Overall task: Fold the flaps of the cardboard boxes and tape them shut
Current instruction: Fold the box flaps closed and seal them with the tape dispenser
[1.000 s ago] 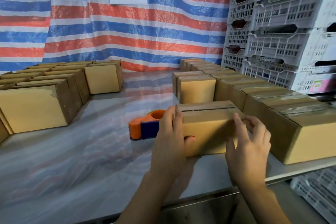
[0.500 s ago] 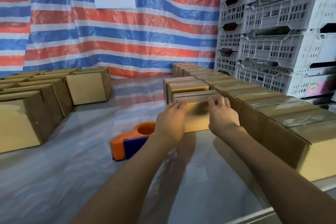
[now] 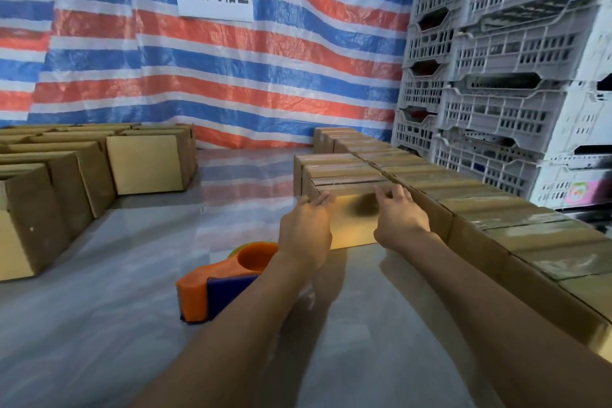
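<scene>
— Where's the cardboard box point(image 3: 351, 220)?
— On the table point(image 3: 99, 325), flaps down, a strip of clear tape along its top seam. It sits at the near end of a short row of boxes, its right side against the long row of taped boxes point(image 3: 516, 235).
— And the hands?
— Left hand point(image 3: 306, 228) lies on the upper left corner, fingers fairly straight and pressing the cardboard. Right hand point(image 3: 399, 217) is at the upper right, fingers loosely bent, tips on the top front edge. Neither wraps round it.
— The tape dispenser point(image 3: 225, 281)?
— Orange and blue, on the table beside the left forearm, nobody touching it. Untaped boxes point(image 3: 66, 182) stand well apart on the left.
</scene>
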